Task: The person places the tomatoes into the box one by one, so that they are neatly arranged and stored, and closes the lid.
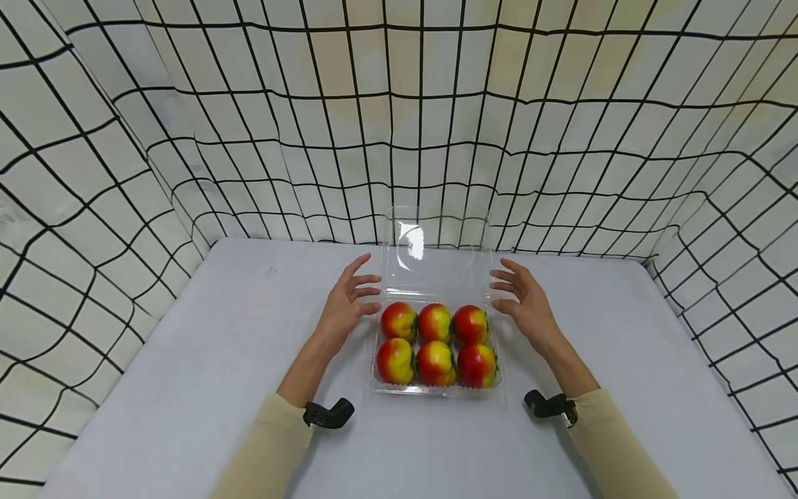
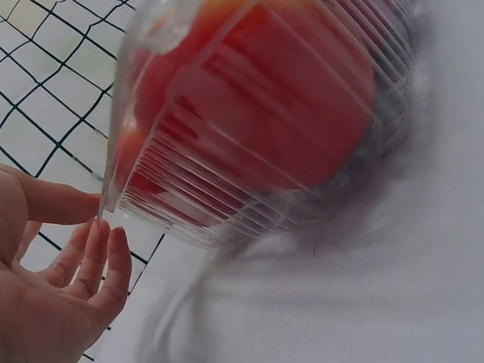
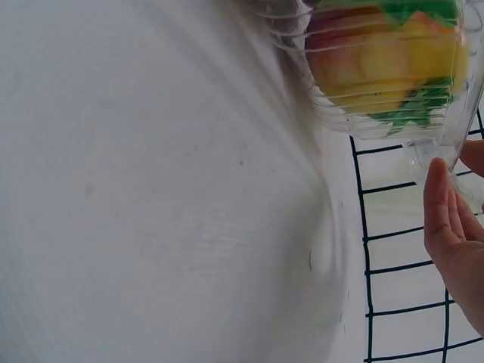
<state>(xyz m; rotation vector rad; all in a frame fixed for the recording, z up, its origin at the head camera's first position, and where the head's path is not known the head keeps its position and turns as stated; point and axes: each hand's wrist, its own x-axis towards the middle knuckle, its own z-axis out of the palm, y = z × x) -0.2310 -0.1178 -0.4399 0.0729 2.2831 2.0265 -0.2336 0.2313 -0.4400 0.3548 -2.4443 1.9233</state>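
A clear plastic clamshell box lies on the white table, holding several red-and-yellow fruits with green leaves in two rows. Its clear lid stands raised at the back. On the box's left, my left hand pinches the thin plastic edge near the hinge between thumb and fingertips, as the left wrist view shows. At the opposite side, my right hand has thumb and fingers on either side of the clear edge. Part of the right hand is cut off in the right wrist view.
The white table extends around the box. Black netting hangs before white walls at the back and both sides. Black wrist devices sit at both cuffs of the beige sleeves.
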